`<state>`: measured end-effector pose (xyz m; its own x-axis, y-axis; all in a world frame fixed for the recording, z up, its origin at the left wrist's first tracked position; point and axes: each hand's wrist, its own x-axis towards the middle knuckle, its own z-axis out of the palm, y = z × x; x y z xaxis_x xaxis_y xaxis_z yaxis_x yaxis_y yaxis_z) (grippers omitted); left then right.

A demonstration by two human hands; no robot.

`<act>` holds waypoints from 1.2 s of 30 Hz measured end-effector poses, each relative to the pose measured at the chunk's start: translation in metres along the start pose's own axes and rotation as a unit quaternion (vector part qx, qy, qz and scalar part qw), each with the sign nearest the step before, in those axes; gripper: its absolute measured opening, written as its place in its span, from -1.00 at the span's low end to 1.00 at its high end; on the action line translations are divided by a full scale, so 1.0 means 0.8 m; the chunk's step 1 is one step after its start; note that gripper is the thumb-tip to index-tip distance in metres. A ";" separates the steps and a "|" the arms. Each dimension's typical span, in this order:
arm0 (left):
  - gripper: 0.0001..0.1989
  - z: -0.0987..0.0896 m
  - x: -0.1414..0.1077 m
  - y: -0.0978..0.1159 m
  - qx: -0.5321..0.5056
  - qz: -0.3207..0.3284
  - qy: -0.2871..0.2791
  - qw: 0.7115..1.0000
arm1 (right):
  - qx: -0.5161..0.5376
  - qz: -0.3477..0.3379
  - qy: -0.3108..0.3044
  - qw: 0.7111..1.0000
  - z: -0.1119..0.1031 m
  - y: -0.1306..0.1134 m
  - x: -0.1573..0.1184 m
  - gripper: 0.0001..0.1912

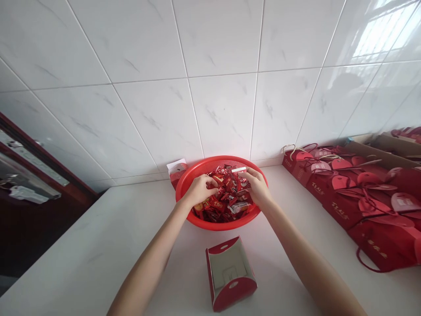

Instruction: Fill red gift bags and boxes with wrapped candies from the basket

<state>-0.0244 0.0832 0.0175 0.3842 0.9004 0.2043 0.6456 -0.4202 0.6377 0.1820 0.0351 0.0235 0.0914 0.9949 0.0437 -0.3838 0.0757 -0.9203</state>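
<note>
A red plastic basket (pixel 213 226) full of wrapped candies (pixel 219 204) stands against the tiled wall. My left hand (pixel 202 189) reaches in over its left side, fingers curled together among the wrappers; what they hold, if anything, is hidden. At the right side of the basket, my right hand (pixel 258 186) has its thumb and fingers closed on a red candy packet (pixel 241 174) with a white edge. Nearer to me, between my forearms, a red gift box (pixel 234 293) sits with its top open and its pale inside showing.
Several red gift boxes (pixel 342 210) with cord handles fill the right side of the white table (pixel 131 245). Behind them is a cardboard carton (pixel 378 145). A red and white packet (pixel 176 170) leans behind the basket. Dark wooden furniture (pixel 49 188) stands at the left.
</note>
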 end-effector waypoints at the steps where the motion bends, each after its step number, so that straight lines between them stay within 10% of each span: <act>1: -0.85 0.000 0.000 0.001 -0.022 -0.006 0.000 1.000 | 0.003 0.001 0.000 1.000 0.000 0.000 0.000 -0.76; 12: -0.68 -0.012 -0.005 0.014 -0.297 -0.017 -0.007 0.955 | 0.005 0.045 -0.068 0.997 -0.003 0.001 0.000 -0.75; 23: -0.66 -0.009 -0.006 0.014 -0.294 -0.018 -0.004 0.956 | 0.009 0.056 -0.113 0.992 -0.005 0.005 0.001 -0.71; 29: -0.73 -0.006 0.003 -0.002 -0.282 -0.054 0.151 0.946 | 0.006 0.045 -0.083 0.996 -0.006 0.006 0.001 -0.76; 36: -0.79 -0.002 0.006 -0.013 -0.269 -0.038 0.139 0.952 | 0.006 0.048 -0.077 0.996 -0.005 0.006 0.001 -0.77</act>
<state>-0.0304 0.0924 0.0130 0.1121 0.9528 0.2823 0.2042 -0.3001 0.9318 0.1839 0.0360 0.0179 -0.0876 0.9960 0.0161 -0.3955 -0.0200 -0.9182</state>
